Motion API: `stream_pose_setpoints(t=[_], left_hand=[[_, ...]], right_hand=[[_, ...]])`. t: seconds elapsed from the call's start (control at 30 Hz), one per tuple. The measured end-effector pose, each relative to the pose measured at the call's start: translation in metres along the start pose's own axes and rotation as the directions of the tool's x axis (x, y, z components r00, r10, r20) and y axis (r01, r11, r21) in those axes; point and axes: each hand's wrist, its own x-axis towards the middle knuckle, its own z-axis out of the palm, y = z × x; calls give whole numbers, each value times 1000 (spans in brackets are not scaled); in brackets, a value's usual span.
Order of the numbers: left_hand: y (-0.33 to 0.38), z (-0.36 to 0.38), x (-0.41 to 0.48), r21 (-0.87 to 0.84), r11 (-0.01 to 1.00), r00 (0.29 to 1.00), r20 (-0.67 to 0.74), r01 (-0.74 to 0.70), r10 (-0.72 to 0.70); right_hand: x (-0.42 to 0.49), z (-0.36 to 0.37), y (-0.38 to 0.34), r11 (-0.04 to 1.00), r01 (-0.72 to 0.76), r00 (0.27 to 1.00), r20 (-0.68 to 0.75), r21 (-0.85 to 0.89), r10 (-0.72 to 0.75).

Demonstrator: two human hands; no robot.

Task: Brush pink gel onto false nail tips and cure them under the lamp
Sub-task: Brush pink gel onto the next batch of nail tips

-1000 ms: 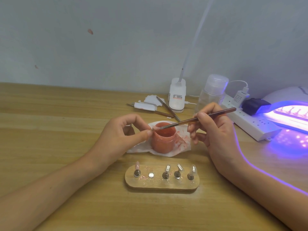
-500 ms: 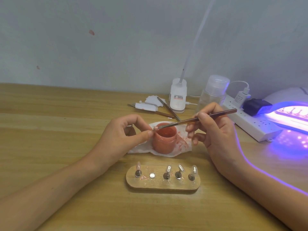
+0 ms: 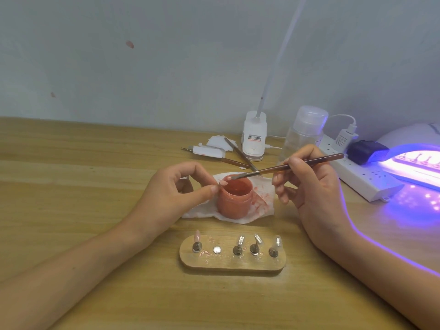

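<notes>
Forearms (image 3: pixel 71 270), left grip (image 3: pixel 171 194) and right grip (image 3: pixel 314 186) are bare.

A pale grey-blue painted wall (image 3: pixel 166 55) fills the upper part from 9 to 3 o'clock, marked by two small reddish smudges (image 3: pixel 129 44) toward 11 o'clock. Below it runs a light wooden counter (image 3: pixel 71 163) with lengthwise grain. Violet glow (image 3: pixel 416 201) pools on the counter at 3 o'clock.

On the wooden table (image 3: pixel 71 186), a white clip-light base (image 3: pixel 254 136) stands by the wall, with a white block (image 3: pixel 208 152) and two thin spare tools (image 3: pixel 238 152) just left of it, a clear capped bottle (image 3: pixel 303 132) just right, and a power strip (image 3: pixel 357 179) farther right.
</notes>
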Motion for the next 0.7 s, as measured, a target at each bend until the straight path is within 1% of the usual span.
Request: stream_pose_setpoints(t=[0.07, 0.1, 0.17, 0.23, 0.3, 0.37, 0.43, 0.5, 0.6, 0.67, 0.7], left_hand=[[0, 0, 0, -1, 1000, 1000, -5, -5, 5], [0, 0, 0, 0, 1000, 1000, -5, -8, 8], [0, 1, 1, 0, 1000, 1000, -7, -10, 10], [1, 1, 0, -3, 1000, 1000, -12, -12, 12], [1, 1, 0, 6, 1000, 1000, -17, -15, 16], [0, 1, 0, 21, 1000, 1000, -22, -20, 21], [0, 1, 0, 23, 999, 999, -22, -26, 27], [0, 1, 0, 16, 1000, 999, -18, -27, 27], [-1, 0, -1, -2, 1000, 1000, -6, -22, 22], [-2, 0, 0, -4, 1000, 1000, -4, -26, 26], [-2, 0, 0, -6, 1000, 1000, -4, -30, 30]], right_hand=[[-1, 1, 0, 1000, 0, 999, 48, -13, 1], [-1, 1, 0, 999, -3, 999, 46, -37, 4], [-1, -1, 1, 998, -13, 1000, -7, -68, 12], [0, -2, 1, 999, -16, 999, -40, -42, 14], [0, -1, 0, 1000, -5, 1000, 3, 1, 5], [-1, 1, 0, 1000, -2, 999, 46, -15, 2], [-1, 0, 0, 998, -8, 1000, 21, -54, 10], [0, -2, 1, 999, -6, 1000, -17, -48, 6], [0, 0, 0, 1000, 5, 1000, 28, -3, -5], [-1, 1, 0, 1000, 6, 999, 54, -30, -4], [-1, 1, 1, 999, 1, 999, 40, -47, 0]])
